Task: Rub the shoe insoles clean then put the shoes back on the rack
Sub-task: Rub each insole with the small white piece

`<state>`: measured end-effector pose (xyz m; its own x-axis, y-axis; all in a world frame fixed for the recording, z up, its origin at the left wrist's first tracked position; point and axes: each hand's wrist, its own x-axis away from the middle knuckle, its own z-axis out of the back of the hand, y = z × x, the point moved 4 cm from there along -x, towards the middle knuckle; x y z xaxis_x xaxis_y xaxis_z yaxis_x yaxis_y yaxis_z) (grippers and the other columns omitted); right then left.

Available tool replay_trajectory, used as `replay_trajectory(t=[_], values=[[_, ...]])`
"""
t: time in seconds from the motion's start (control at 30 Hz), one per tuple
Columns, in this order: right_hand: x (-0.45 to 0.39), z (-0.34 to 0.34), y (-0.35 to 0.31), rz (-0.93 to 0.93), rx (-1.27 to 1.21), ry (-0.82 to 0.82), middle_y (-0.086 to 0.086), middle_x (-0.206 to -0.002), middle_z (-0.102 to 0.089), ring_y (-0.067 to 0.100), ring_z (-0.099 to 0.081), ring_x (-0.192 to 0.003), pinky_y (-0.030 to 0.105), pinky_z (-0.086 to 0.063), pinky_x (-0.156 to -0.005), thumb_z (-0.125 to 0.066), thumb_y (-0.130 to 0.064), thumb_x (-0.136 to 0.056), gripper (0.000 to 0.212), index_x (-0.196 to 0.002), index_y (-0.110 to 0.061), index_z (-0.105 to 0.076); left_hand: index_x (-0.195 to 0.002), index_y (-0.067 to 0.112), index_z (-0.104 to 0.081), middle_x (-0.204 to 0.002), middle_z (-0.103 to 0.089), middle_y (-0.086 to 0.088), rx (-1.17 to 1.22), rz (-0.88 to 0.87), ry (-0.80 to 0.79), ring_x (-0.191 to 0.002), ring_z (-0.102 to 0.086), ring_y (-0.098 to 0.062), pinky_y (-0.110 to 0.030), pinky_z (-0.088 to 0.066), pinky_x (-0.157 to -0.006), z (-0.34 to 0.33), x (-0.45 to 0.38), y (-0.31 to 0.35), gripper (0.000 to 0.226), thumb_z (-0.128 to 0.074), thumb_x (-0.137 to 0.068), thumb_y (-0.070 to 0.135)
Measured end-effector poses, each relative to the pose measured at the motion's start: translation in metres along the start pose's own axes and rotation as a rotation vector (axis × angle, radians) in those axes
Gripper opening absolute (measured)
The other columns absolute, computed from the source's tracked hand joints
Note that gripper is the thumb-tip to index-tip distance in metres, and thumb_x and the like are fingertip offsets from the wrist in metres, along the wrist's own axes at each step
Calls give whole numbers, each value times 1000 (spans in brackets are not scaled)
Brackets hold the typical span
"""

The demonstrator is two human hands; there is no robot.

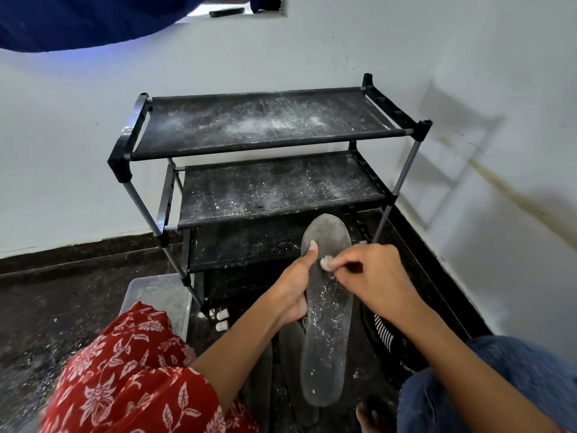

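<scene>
A grey insole [326, 310], speckled with white crumbs, is held lengthwise in front of the black shoe rack [265, 170], its toe end pointing at the rack's lower shelves. The left hand [296, 285] grips the insole's left edge with the thumb laid on top, while the right hand [374, 276] pinches a small white eraser [325, 263] against the insole's surface beside that thumb. Below the insole lie a second insole [292, 354] and a dark shoe [390, 342] on the dark speckled floor [46, 307]; the rack's dusty shelves stand in a white-walled corner.
</scene>
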<state>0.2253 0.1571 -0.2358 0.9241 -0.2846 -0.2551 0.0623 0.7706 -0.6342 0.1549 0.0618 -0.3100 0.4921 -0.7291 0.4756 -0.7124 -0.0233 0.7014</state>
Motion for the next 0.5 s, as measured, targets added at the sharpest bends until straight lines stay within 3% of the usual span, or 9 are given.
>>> replay_trajectory(t=[0.1,0.2,0.33,0.43,0.5], values=[[-5,12,10,44,5,157,-4,-94,-72,6,-66,-86,22,-51,-83,-70,-5,-79,19,-94,-16,-75,-111,9,-63,-96,-73,-10,-23,-42,-11,-87,-70,-20,-34,-54,-84,-10,-3,3,46,-33,-99,43],[-8,9,18,60,139,126,-3,-97,-71,14,-65,-92,28,-52,-85,-68,-2,-80,23,-96,-16,-74,-112,11,-63,-100,-72,-12,-26,-44,-14,-92,-69,-22,-35,-54,-86,-21,-9,1,46,-33,-99,44],[-5,10,19,58,246,71,-1,-94,-72,20,-65,-91,31,-50,-87,-66,1,-76,24,-91,-15,-76,-107,8,-64,-95,-73,-12,-24,-40,-9,-86,-71,-21,-32,-58,-72,-30,-18,2,49,-33,-99,45],[-2,18,25,-50,172,-27,-3,-90,-72,13,-66,-87,28,-49,-85,-69,-9,-78,14,-87,-16,-77,-106,7,-64,-97,-73,-13,-53,-37,3,-87,-71,-23,-34,-57,-74,-35,-25,5,51,-33,-99,47],[-1,30,30,-95,81,56,-5,-89,-72,8,-65,-82,20,-48,-83,-70,-15,-78,11,-87,-17,-77,-108,7,-63,-101,-72,-14,-69,-39,-7,-90,-70,-24,-36,-56,-79,-38,-30,5,50,-32,-99,45]])
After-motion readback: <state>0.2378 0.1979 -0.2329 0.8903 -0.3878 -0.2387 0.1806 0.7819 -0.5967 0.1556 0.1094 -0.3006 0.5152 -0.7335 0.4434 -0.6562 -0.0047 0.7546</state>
